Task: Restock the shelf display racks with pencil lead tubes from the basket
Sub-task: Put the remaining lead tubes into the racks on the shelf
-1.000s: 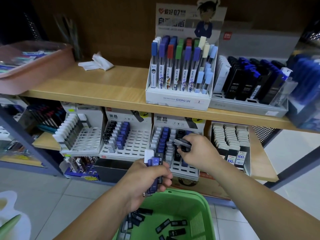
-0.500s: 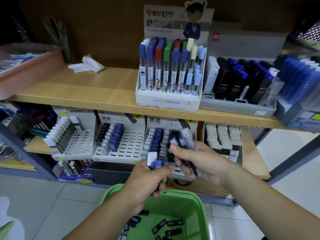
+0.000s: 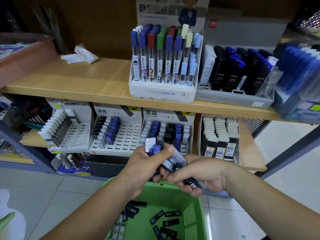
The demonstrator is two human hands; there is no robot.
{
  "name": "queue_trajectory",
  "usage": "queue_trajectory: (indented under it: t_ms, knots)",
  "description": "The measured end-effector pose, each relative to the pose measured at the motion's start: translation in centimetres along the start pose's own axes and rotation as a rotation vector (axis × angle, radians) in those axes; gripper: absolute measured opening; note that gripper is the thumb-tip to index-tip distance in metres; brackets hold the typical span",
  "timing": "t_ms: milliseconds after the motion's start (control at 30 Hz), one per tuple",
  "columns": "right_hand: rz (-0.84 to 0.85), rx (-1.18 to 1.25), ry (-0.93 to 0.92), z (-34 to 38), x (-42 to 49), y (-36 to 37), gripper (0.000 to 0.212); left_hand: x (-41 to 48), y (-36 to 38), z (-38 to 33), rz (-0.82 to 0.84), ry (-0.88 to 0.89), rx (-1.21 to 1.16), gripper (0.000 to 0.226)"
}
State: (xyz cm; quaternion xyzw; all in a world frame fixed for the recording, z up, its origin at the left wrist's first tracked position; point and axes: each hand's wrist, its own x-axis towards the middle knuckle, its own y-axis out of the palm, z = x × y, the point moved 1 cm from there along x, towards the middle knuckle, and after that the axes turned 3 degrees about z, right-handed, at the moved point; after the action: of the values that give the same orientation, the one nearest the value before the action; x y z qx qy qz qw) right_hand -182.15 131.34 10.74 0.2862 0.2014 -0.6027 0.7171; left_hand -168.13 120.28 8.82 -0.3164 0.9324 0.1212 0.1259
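The green basket (image 3: 194,220) sits lowest in view, under both forearms, with loose tubes (image 3: 170,222), mostly black, lying flat on its floor

Just above its far rim the two hands meet. The left hand (image 3: 147,167) is curled tight round an upright bunch (image 3: 155,148) of tubes; a white cap and a blue one marked HB stick up past the thumb. The right hand (image 3: 204,174) is turned palm up, its fingers curled under a second batch (image 3: 174,162) of dark and clear tubes that lie slantwise across them, and its fingertips rest against the left hand

Behind the hands, on the lower shelf, three white slotted racks stand side by side. The right rack (image 3: 166,129), directly behind the hands, carries columns of blue, black and white-capped tubes across its whole width. The mid rack (image 3: 128,135) has black, white and blue columns on its left side, with open slots showing to their right. The left rack (image 3: 76,134) holds one column of white-capped tubes at its left edge. Right of the racks is a box (image 3: 220,135) of pale-capped tubes labelled 100

Farthest, on the top shelf (image 3: 86,84), a Conan box (image 3: 162,94) holds long tubes with coloured caps, a grey tray (image 3: 233,99) of black and blue packs stands just beside it, and crumpled white paper (image 3: 81,54) lies well to the left
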Motion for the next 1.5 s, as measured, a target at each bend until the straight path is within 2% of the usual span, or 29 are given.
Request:
queue_trajectory:
  t_ms: [167,300,400,533,600,667,767,967,1067,1167,1367,1500]
  knots:
    - [0.005,-0.002,-0.022,-0.9,0.3,0.2,0.011,0.4,0.1,0.4,-0.001,0.036,0.084,0.024]
    - [-0.074,0.015,0.012,-2.0,0.0,-0.4,0.022,1.1,-0.9,0.4,-0.135,0.070,0.037,0.026]
    - [-0.197,0.049,0.012,-2.8,-0.7,-1.3,0.032,1.6,-1.8,0.0,-0.252,0.066,-0.070,0.025]
    - [-0.384,0.241,-0.222,-3.1,-1.1,-2.3,0.028,1.7,-1.8,0.7,-0.338,0.015,-0.112,0.017]
    - [-0.409,0.259,-0.322,-2.9,-1.3,-2.3,0.020,1.5,-1.3,1.5,-0.347,-0.010,-0.112,0.016]
    - [-0.395,0.218,-0.391,-2.5,-1.5,-1.9,0.024,1.3,-1.1,1.8,-0.353,-0.034,-0.129,0.014]
    - [-0.369,0.181,-0.470,-2.1,-1.5,-1.5,0.031,1.1,-1.1,1.8,-0.349,-0.094,-0.176,0.019]
    - [-0.584,0.230,-0.478,-2.4,-0.8,-1.7,0.016,0.3,-0.7,2.5,-0.226,-0.157,-0.040,0.030]
    - [-0.697,0.200,-0.455,-2.4,-0.6,-2.2,0.010,-0.3,-0.5,2.5,-0.133,-0.154,-0.014,0.028]
    - [-0.767,0.185,-0.427,-2.6,-0.2,-2.5,0.021,-0.5,-0.4,2.6,-0.089,-0.138,0.058,0.030]
    - [-0.774,0.236,-0.445,-2.4,0.1,-2.1,0.007,-0.8,-0.7,3.3,-0.117,-0.199,0.135,0.036]
    - [-0.808,0.136,-0.439,-1.9,-0.2,-2.3,0.005,-1.0,-0.8,3.4,-0.101,-0.228,0.145,0.040]
